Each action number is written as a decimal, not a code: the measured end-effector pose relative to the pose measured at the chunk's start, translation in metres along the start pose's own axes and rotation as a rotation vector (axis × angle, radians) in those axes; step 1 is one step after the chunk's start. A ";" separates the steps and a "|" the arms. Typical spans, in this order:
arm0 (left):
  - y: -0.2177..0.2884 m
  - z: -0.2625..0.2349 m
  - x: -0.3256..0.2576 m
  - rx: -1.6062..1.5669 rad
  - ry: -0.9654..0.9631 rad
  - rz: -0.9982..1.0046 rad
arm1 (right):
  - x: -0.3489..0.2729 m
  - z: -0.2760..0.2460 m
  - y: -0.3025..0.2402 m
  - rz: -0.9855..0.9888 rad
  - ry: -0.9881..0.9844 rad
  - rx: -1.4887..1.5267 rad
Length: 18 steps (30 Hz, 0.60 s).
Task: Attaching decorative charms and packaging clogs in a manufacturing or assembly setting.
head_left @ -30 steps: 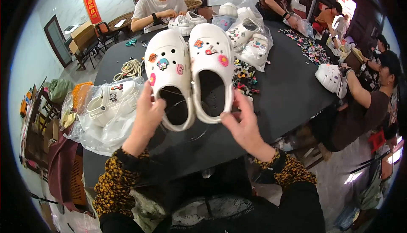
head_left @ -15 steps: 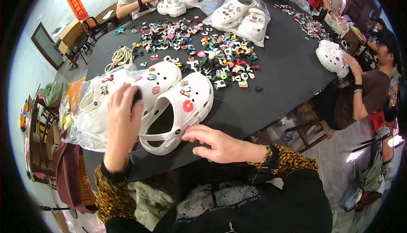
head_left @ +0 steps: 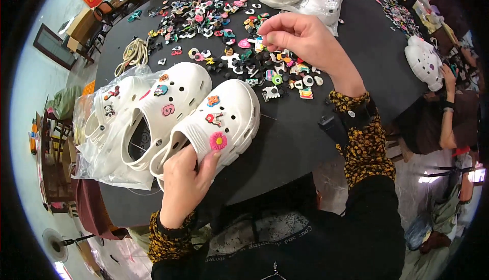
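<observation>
A white clog (head_left: 237,114) with a pink flower charm and two smaller charms tilts in my left hand (head_left: 184,186). The fingers of that hand reach into its opening, and the thumb presses the outside near the flower. My right hand (head_left: 308,43) hovers over a pile of colourful shoe charms (head_left: 275,74), thumb and fingertips drawn into a pinch. Whatever may be between them is too small to make out. Left of the held clog stands another white clog (head_left: 175,96) with charms, beside a third clog (head_left: 119,102) partly inside clear plastic wrapping (head_left: 114,165).
More charms (head_left: 198,15) spread across the black table (head_left: 285,145). A bundle of pale cord (head_left: 133,55) lies at the left. Bagged clogs (head_left: 326,2) rest at the far side. At the right, another person's hand (head_left: 448,79) touches a white clog (head_left: 424,63).
My right hand has gone from beside the clog to above the charms. My left hand has come down and taken hold of the clog, which now tilts up slightly.
</observation>
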<state>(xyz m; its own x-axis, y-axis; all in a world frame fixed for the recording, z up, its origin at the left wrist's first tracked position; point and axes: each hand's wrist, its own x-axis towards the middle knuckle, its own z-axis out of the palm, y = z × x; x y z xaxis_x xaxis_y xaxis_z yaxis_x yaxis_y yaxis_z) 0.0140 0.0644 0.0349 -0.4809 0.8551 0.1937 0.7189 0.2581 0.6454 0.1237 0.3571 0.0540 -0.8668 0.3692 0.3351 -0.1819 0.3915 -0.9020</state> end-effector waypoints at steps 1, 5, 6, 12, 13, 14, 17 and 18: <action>-0.004 0.001 0.000 -0.035 -0.006 0.009 | 0.002 -0.001 0.010 0.032 0.013 0.027; -0.005 0.000 -0.001 -0.013 -0.040 0.063 | 0.001 -0.002 0.046 0.112 0.034 0.048; -0.003 0.001 -0.001 -0.020 -0.048 0.063 | -0.001 -0.003 0.054 0.150 0.026 0.037; -0.005 0.004 -0.001 0.054 0.025 0.082 | -0.006 -0.003 0.064 0.107 0.054 -0.376; -0.003 0.004 0.000 0.051 0.021 0.076 | -0.006 -0.004 0.059 0.110 0.041 -0.457; -0.002 0.005 0.000 0.042 0.015 0.077 | -0.007 -0.006 0.057 0.113 0.025 -0.537; -0.005 0.005 -0.001 0.054 0.022 0.081 | -0.010 -0.012 0.059 0.138 -0.054 -0.521; -0.005 0.005 -0.001 0.050 0.020 0.079 | -0.011 -0.011 0.060 0.142 -0.057 -0.524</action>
<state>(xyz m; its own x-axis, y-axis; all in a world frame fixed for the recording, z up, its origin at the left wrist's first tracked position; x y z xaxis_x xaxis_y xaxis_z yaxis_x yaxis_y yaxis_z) 0.0134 0.0641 0.0272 -0.4316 0.8645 0.2577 0.7787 0.2128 0.5903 0.1276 0.3859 -0.0005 -0.8924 0.4084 0.1919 0.1814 0.7141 -0.6762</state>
